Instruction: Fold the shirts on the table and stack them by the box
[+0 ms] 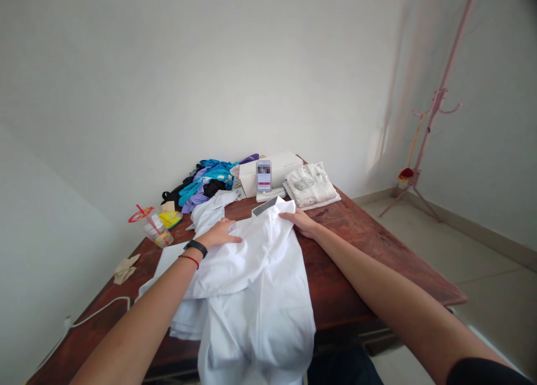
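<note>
A white long garment (247, 262), perhaps a shirt or coat, is spread over the wooden table (348, 250), and its lower part hangs over the front edge. My left hand (218, 234) rests on the cloth with its fingers stretched out, palm down. At the far right corner of the garment, my right hand (300, 221) pinches the fabric between thumb and fingers. A flat grey piece (265, 207) shows at the garment's far edge, between the two hands. More white cloth (212, 209) lies bunched beyond my left hand.
Behind the garment a phone (264, 177) leans against a white box (285, 164). Folded pale cloth (312, 186) lies to its right, piled clothes (210, 181) to its left. A plastic cup with a straw (158, 231), tissue (125, 268) and white cable (100, 308) occupy the left side. A pink coat rack (438, 97) stands right.
</note>
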Available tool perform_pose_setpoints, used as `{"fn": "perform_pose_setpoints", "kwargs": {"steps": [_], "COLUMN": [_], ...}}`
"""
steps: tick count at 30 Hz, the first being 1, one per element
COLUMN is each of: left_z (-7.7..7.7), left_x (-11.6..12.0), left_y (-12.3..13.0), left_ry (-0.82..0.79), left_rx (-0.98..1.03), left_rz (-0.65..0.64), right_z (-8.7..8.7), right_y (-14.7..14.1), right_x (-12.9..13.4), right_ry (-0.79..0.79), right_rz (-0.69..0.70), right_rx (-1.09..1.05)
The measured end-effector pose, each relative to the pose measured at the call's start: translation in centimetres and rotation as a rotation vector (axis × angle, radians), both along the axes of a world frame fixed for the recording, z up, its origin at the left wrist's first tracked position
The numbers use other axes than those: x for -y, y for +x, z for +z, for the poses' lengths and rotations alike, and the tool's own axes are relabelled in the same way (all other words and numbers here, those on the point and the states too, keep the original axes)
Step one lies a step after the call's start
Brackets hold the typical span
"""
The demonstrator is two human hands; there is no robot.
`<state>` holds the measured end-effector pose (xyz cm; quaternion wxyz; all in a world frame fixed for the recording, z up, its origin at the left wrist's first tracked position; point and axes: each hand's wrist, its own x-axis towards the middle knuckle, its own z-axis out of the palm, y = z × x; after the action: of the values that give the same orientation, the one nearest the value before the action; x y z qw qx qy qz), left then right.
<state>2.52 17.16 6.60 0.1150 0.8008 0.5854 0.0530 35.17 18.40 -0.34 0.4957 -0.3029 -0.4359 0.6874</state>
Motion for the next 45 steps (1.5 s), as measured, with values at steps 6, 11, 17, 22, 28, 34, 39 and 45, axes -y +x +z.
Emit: {"fn": "perform_pose_setpoints", "kwargs": {"steps": [6,11,17,22,28,34,39,45], "left_z": [0.1,0.2,0.1,0.0,-0.4,-0.8,0.0,1.5], "left_x": [-1.2,-1.5,-1.6,-1.6,-2.0,-2.6,-2.9,-2.7], "left_y": [0.6,1.1,1.7,1.7,1.7,1.5,2.4,3.4], "left_ry": [-0.086,-0.144,-0.207,-0.213,-0.123,-0.110,-0.131,-0.140], "left_rx": [-0.137,-0.106,-0.059,-0.039,-0.024,-0.014,-0.047,-0.065], "left_rz": [0.055,-0.004,-0.018,-0.005,0.021,0.069,0.053,-0.061], "right_z": [0.1,0.1,0.2,0.2,0.1,0.2,0.1,0.1], "right_y": [0.1,0.1,0.1,0.1,0.1,0.1,0.1,0.2], "right_x": [0.0,0.0,0.1,0.1,0.0,0.0,-0.1,-0.1], "right_ry": [0.010,0.011,0.009,0.013,-0.011,-0.020,-0.017,-0.026], "right_rz": [0.014,0.015,0.022,0.022,0.023,0.018,0.017,0.028], "right_rx": [-0.014,-0.016,-0.030,-0.030,-0.036,-0.024,-0.024,-0.048]}}
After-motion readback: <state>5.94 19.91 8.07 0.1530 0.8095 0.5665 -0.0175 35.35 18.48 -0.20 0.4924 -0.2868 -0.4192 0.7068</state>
